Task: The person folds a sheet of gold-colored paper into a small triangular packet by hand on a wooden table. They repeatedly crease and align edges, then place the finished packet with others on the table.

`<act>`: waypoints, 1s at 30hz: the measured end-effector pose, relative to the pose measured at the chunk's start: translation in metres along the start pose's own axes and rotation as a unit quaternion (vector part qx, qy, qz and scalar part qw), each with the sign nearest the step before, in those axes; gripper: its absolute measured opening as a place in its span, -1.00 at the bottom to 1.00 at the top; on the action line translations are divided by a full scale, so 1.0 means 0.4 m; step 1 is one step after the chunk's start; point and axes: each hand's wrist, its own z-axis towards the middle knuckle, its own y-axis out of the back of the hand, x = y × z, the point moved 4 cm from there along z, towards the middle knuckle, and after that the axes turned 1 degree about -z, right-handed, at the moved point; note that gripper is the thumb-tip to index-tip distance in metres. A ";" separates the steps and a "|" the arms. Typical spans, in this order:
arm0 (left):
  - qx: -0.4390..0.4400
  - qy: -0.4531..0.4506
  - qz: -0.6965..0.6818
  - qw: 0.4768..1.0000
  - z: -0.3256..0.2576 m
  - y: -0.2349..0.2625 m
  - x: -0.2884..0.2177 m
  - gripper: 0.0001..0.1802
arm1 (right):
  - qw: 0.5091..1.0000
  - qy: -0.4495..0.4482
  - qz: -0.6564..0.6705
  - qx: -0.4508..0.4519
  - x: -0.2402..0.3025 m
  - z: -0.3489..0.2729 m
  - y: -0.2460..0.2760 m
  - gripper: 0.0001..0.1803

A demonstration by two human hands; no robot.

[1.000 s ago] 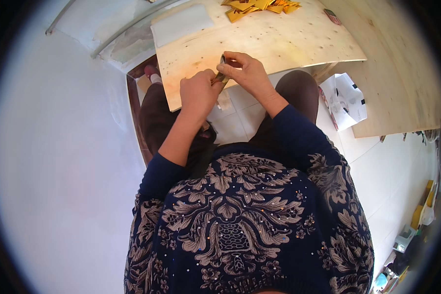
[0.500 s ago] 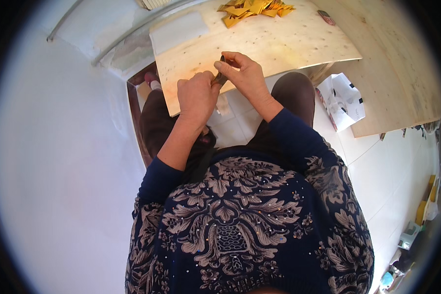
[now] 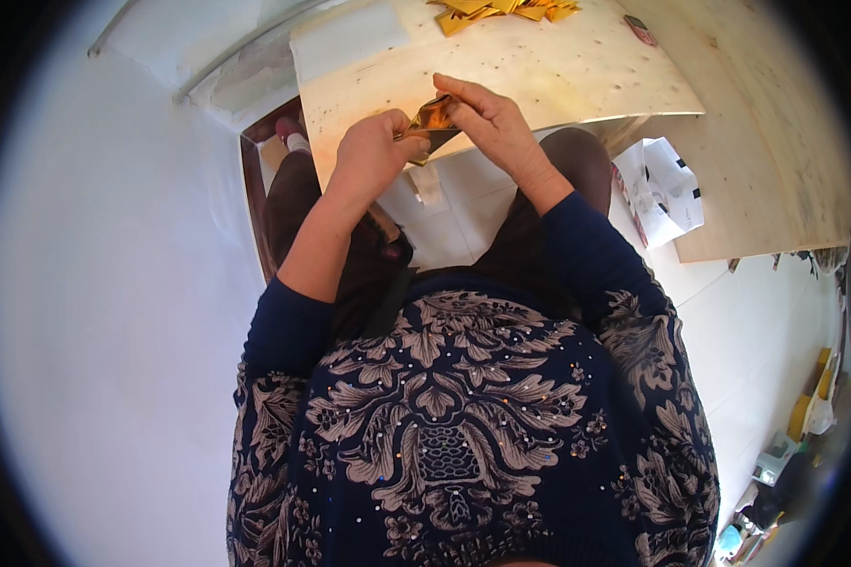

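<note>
Between my two hands, above the table's near edge, is a piece of shiny gold foil paper [image 3: 431, 117], folded and spread partly apart. My left hand [image 3: 370, 159] pinches its left side between thumb and fingers. On the other side my right hand [image 3: 497, 130] holds it, the thumb against the foil and the fingers reaching over its far side. The fingertips partly hide the sheet's folds. At the table's far side lies a heap of folded gold foil pieces [image 3: 507, 9], cut off by the top of the view.
The pale wooden table [image 3: 558, 80] has a greyish patch at its far left. A small red and dark object [image 3: 639, 30] lies at the far right. Below the table's right side stands a white bag [image 3: 664, 194] beside a wooden panel [image 3: 756, 180]. My knees are under the table's edge.
The foil has been spread from a narrow dark strip into a wider gold shape. My hands have drawn slightly apart, and the right hand's fingers have stretched out more.
</note>
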 end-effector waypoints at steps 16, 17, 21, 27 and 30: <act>0.023 0.010 -0.134 0.991 0.033 0.022 0.001 -0.74 | 0.996 -0.071 0.039 -0.031 0.024 0.020 -0.021 -0.45; 0.017 0.014 -0.125 0.992 0.032 0.023 0.002 -0.73 | 0.992 -0.085 0.079 -0.040 0.030 0.012 -0.029 -0.44; -0.015 0.023 -0.171 0.985 0.047 0.022 0.022 -0.71 | 0.984 -0.108 0.129 -0.067 0.058 0.000 -0.049 -0.36; -0.052 0.021 -0.138 0.989 0.041 0.039 0.055 -0.61 | 0.935 -0.193 0.288 -0.073 0.047 0.011 -0.063 -0.50; -0.028 0.035 -0.125 0.991 0.034 0.052 0.048 -0.56 | 0.933 -0.229 0.270 -0.068 0.039 0.007 -0.069 -0.65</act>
